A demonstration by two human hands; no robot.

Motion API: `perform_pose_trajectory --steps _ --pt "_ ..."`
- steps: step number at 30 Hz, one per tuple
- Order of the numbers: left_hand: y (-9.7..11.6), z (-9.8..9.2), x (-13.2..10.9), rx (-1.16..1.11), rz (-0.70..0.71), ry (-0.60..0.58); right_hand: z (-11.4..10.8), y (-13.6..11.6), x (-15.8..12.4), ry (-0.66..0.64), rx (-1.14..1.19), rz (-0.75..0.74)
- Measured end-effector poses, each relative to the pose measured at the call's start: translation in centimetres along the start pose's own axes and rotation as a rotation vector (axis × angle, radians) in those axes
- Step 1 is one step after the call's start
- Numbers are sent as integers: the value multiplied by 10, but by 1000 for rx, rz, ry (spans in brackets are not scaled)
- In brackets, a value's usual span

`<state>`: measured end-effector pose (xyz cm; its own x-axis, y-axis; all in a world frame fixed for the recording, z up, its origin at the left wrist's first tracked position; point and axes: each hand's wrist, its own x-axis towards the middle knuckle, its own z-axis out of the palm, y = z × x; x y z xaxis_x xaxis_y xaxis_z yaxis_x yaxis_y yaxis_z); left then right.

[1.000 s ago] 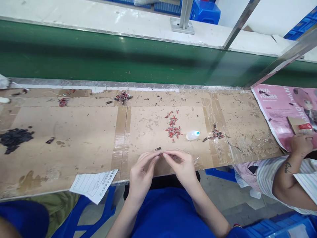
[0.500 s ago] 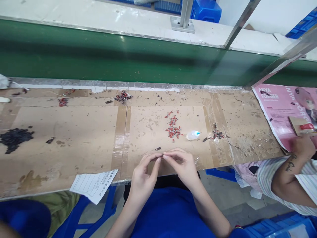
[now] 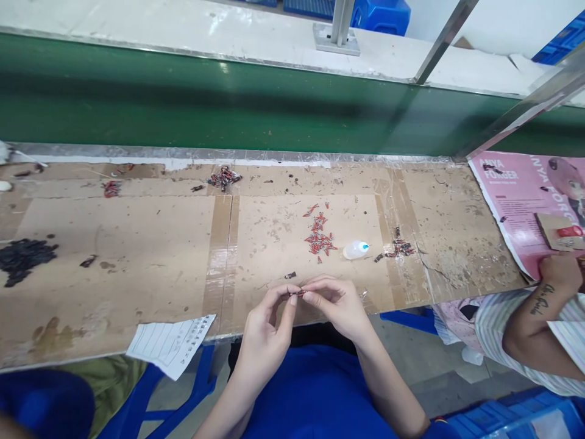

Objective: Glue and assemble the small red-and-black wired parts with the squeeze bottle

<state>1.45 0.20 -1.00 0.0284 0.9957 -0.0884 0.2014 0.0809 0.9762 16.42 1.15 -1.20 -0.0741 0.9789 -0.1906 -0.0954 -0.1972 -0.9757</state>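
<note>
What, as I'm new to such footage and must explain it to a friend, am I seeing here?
There is no machine doing the work: you see a person's bare left hand and right hand. Every picture comes from one camera worn on that person's head, looking forward and down. The hands meet near the close edge of a cardboard-covered table, holding a small piece whose details are too tiny to make out. Beyond them lie a scatter of red pieces and a whitish bottle. A black pile is far left. At the right edge, another person's hand shows.
</note>
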Motion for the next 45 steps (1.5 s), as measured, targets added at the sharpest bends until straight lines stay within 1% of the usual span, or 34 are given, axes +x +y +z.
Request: perform_pose_trajectory --steps 3,6,9,12,14,16,18,20,22,24,26,27,28,30,33,35,37,39,42,45 --pt "-2 2 3 64 61 8 -2 -4 -2 10 -172 -106" --pt "-3 5 5 128 158 27 -6 -7 -6 27 -340 -226" --pt "-4 9 7 146 227 26 -11 -10 -10 34 -431 -299" --pt "-2 9 15 167 282 -74 -19 -11 -15 49 -466 -300" --pt "-1 4 26 235 386 -151 -32 -10 -19 104 -497 -272" --pt "-1 -1 41 360 541 -184 -52 -8 -22 231 -549 -240" --pt "-1 -5 59 520 674 -197 -78 -3 -24 426 -636 -203" --pt "-3 -5 76 694 754 -255 -105 3 -25 626 -783 -149" --pt "-4 0 89 839 806 -337 -125 10 -25 781 -965 -112" --pt "-6 6 98 939 840 -380 -132 14 -24 929 -1093 -134" --pt "-7 11 103 1006 834 -413 -123 16 -24 1023 -1101 -215" --pt "-7 12 104 1030 822 -431 -113 16 -23 1020 -1057 -260" --pt "-8 13 104 1044 810 -448 -101 16 -23 982 -993 -298" --pt "-8 12 102 1039 785 -461 -73 15 -21 820 -834 -320" --pt "-7 8 93 928 734 -435 -35 16 -15 571 -604 -279" --pt "-6 5 84 801 686 -413 -16 17 -9 473 -468 -251" --pt "-4 0 75 685 639 -372 -5 16 -5 430 -379 -261" --pt "-3 -4 67 603 588 -329 1 14 -2 399 -346 -290" --pt "-2 -9 59 521 510 -286 7 11 0 347 -339 -313" --pt "-4 -14 54 455 496 -278 10 12 1 329 -325 -324"
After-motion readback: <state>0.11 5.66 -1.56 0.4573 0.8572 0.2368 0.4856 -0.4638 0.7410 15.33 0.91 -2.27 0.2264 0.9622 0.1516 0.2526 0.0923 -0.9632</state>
